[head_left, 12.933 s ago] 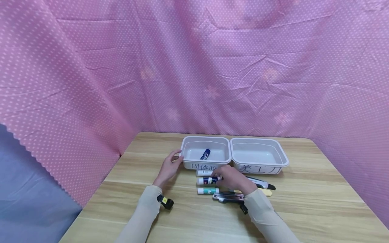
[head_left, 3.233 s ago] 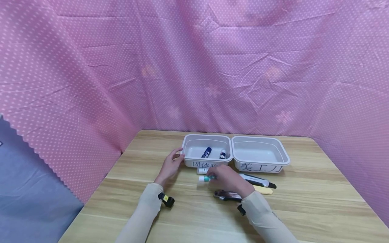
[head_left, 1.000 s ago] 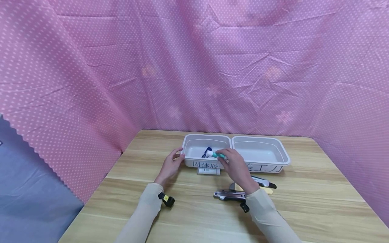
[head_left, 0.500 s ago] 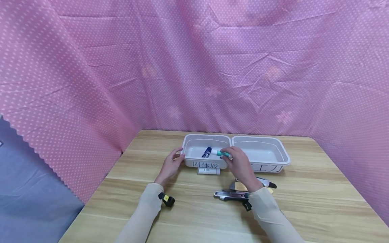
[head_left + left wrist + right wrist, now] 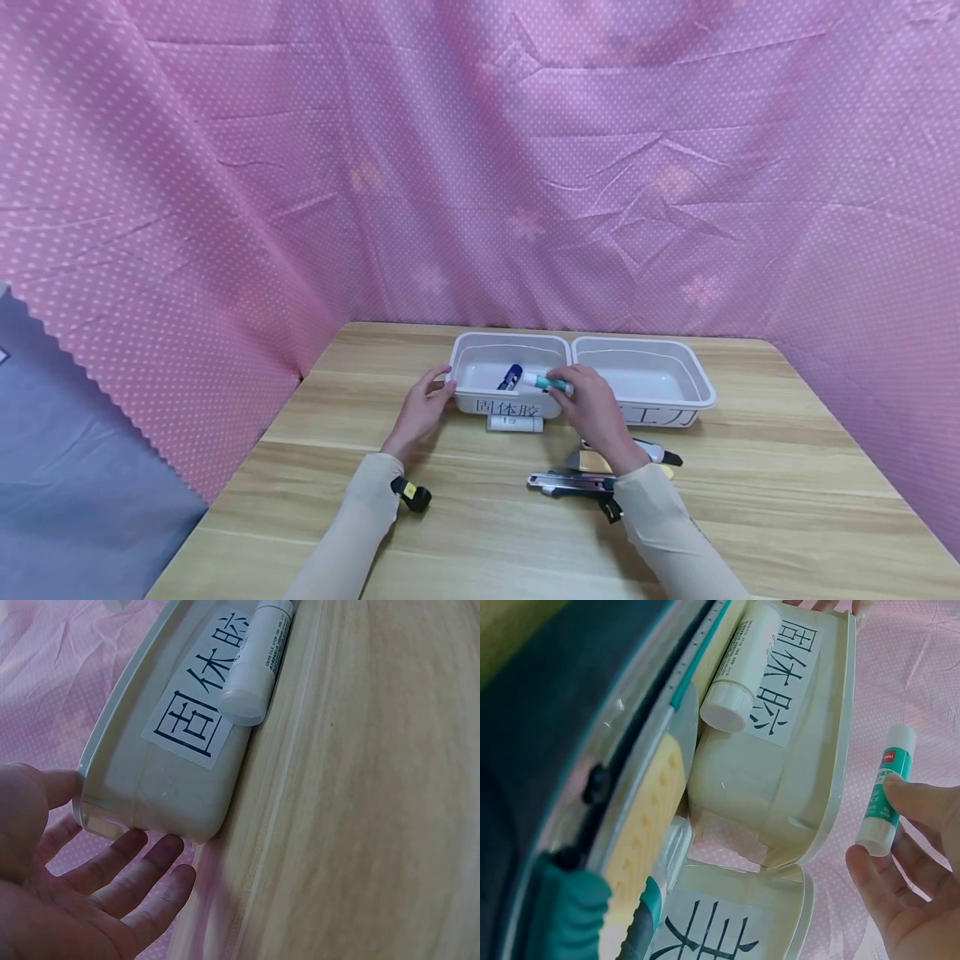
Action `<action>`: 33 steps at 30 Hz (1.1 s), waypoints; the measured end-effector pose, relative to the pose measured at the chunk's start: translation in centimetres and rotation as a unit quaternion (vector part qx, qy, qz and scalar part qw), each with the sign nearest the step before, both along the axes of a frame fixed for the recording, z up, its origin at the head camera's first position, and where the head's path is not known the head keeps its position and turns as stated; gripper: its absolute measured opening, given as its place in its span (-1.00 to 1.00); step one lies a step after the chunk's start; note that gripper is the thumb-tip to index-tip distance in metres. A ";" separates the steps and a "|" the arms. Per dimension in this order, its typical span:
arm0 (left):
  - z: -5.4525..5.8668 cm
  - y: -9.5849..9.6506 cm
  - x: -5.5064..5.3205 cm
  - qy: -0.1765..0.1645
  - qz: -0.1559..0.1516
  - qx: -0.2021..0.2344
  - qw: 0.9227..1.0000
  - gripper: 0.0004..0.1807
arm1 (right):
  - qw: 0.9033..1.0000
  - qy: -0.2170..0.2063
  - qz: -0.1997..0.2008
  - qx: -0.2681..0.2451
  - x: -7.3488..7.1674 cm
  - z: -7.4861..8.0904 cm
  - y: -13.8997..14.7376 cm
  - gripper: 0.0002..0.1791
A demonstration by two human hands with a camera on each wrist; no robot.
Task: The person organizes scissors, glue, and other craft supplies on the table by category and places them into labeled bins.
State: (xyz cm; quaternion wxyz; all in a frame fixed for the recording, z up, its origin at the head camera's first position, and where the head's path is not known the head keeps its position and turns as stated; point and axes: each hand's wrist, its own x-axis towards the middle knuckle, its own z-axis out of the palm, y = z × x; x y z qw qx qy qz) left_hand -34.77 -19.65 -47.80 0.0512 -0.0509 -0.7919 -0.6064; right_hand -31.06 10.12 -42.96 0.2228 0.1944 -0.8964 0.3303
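Your R grip [image 5: 592, 408] has the green-and-white glue stick [image 5: 882, 807] pinched btwn thumb & fingers above the glue-labelled plastic tub [image 5: 478, 369], prob. for easy release, w/ your L grip [image 5: 422, 414], fingers loosely extended, touching its rim, prob. so it can't slide.

The teal-and-white glue stick [image 5: 882, 806] shows a red patch, the navy glue stick [image 5: 511, 377] and the white glue stick [image 5: 515, 424] plainer tones. White bins [image 5: 466, 405] bear black characters. The curtain [image 5: 480, 208] is pink, pale-dotted; the table [image 5: 465, 533] light woodgrain; the sleeves [image 5: 351, 508] cream.
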 end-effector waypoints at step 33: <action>-0.1 -0.2 -0.2 -0.001 0.000 -0.006 1.000 -0.45 | 1.000 -0.021 -0.007 0.016 -0.1 -0.3 -0.2 -0.76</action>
